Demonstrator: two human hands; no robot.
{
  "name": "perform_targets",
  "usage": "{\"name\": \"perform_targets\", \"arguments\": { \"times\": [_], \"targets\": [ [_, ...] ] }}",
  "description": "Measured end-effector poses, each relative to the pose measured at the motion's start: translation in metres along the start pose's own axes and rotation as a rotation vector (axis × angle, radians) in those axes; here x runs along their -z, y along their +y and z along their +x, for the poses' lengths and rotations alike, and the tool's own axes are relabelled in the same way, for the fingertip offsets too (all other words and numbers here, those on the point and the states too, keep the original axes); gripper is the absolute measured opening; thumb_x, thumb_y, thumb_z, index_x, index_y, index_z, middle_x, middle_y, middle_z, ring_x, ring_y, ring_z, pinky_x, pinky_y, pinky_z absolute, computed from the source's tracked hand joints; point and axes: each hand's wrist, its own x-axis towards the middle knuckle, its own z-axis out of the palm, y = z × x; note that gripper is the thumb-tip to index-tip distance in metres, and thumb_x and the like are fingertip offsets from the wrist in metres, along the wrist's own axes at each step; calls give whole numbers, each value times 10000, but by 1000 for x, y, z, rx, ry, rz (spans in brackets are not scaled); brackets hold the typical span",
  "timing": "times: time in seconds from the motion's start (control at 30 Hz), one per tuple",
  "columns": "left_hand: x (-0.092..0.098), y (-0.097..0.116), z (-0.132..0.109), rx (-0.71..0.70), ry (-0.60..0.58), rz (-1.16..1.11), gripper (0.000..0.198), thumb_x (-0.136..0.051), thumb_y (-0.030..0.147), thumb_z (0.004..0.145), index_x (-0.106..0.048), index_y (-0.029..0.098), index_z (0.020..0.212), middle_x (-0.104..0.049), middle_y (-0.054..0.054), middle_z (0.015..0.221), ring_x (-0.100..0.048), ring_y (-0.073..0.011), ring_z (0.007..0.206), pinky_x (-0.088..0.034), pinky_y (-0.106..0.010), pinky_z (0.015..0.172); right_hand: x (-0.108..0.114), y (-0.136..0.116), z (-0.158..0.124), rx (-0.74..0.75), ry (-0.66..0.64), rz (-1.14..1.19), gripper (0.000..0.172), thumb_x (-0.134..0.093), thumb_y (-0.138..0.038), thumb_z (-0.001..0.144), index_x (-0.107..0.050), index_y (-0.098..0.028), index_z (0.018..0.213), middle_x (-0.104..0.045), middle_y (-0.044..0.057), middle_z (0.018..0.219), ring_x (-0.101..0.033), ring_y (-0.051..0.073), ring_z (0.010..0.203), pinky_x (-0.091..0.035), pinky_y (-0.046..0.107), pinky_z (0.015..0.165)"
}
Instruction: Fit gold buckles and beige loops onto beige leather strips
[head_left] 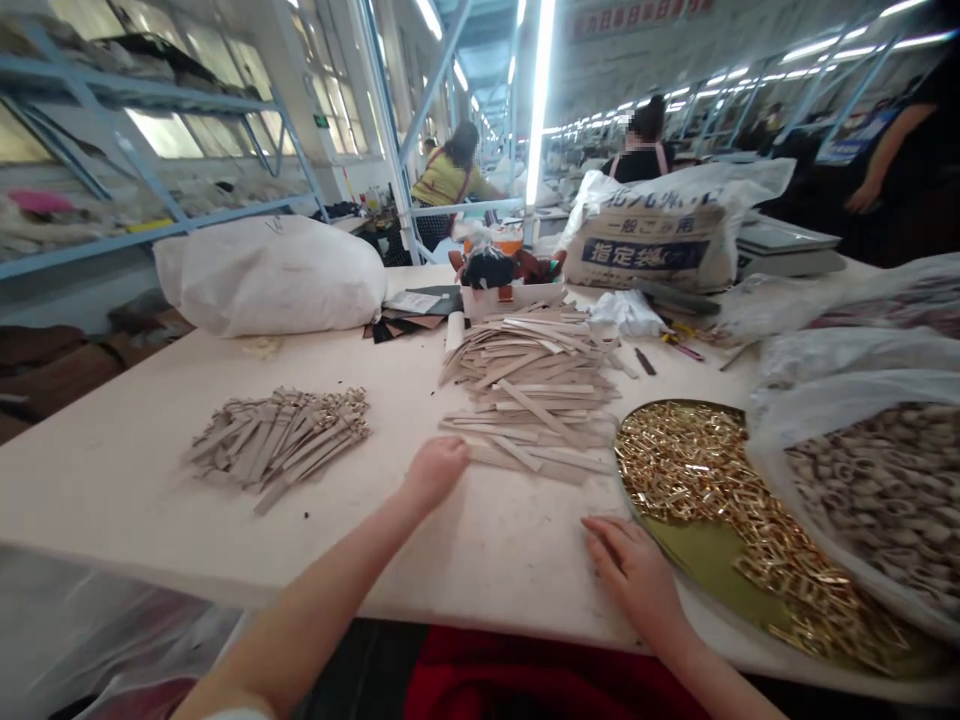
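Note:
My left hand [439,470] is closed at the left end of a flat grey-beige strip [536,462]. This strip lies along the near edge of a loose heap of similar strips [532,360]. Lower right, my right hand [634,575] rests on the table beside the tray, its fingers loosely stretched and nothing visible in them. Small gold-coloured metal buckles [690,455] cover much of the round tray [694,550]. On the left lies a pile of strips with gold buckles at their ends [281,440].
A clear plastic bag of rolled grey loops [885,490] stands at the right. Behind are a stuffed white sack [274,275], a printed bag [652,235] and a white box [514,295]. A blue metal post [401,190] rises at the back. Other people work farther off.

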Motion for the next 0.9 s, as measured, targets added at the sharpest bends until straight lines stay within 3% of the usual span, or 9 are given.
{"name": "perform_targets", "arguments": {
  "times": [0.07,0.13,0.3,0.4,0.47,0.57,0.67,0.77,0.9],
  "targets": [
    [-9,50,21,-165,-30,-53,202,-447,277,841,-595,226,968,-601,-43,1032,-523,-162,985,-395,-266,862,1,-1,0,12,9,8,265,-437,-290,834,-623,-189,995,-642,88,991,-561,244,938,-435,429,834],
    [-11,83,37,-256,-37,-78,192,-439,237,843,-601,200,939,-606,-61,963,-526,-178,949,-415,-285,818,2,-2,0,16,22,25,257,-435,-265,830,-624,-193,989,-640,85,984,-558,241,928,-433,425,831],
    [5,95,42,-360,-58,-68,200,-409,123,828,-605,138,869,-588,-108,914,-525,-208,901,-439,-326,771,6,-6,0,-14,49,122,238,-446,-239,817,-630,-194,960,-642,81,946,-544,233,907,-417,415,830],
    [27,101,16,-446,-33,-62,235,-396,122,838,-584,164,972,-572,-102,1003,-501,-213,966,-428,-348,819,10,-9,0,-86,113,291,262,-435,-311,831,-610,-181,976,-633,92,959,-538,228,913,-412,405,831],
    [42,116,-15,-592,76,-112,276,-368,164,866,-537,181,1083,-567,-95,1041,-508,-205,961,-436,-350,822,15,-12,-2,-192,127,512,346,-392,-400,848,-576,-162,1019,-632,100,938,-555,202,831,-445,362,749],
    [55,149,-72,-842,190,-305,261,-373,185,873,-547,184,1067,-600,-80,989,-537,-181,920,-452,-319,823,28,-20,-10,-416,-22,963,494,-293,-517,852,-498,-150,1112,-633,67,802,-498,127,539,-398,258,477],
    [52,175,-114,-933,175,-527,233,-404,179,858,-565,190,1025,-626,-62,921,-554,-156,888,-459,-288,843,47,-25,-23,-602,-112,1199,449,-448,-501,795,-466,-176,1104,-582,-11,664,-383,78,426,-276,201,387],
    [41,186,-124,-670,71,-846,252,-505,297,798,-574,177,1008,-601,-90,993,-546,-181,920,-461,-320,856,61,-25,-38,-625,21,1128,397,-587,-418,728,-447,-201,1030,-467,-85,544,-368,69,427,-281,184,404],
    [36,200,-95,55,-171,-1310,365,-463,313,799,-530,135,1111,-563,-120,1100,-537,-193,971,-456,-336,844,65,-30,-58,-549,65,1005,316,-568,-423,749,-403,-219,927,-461,-84,551,-419,86,452,-332,202,421]
  ]
}}
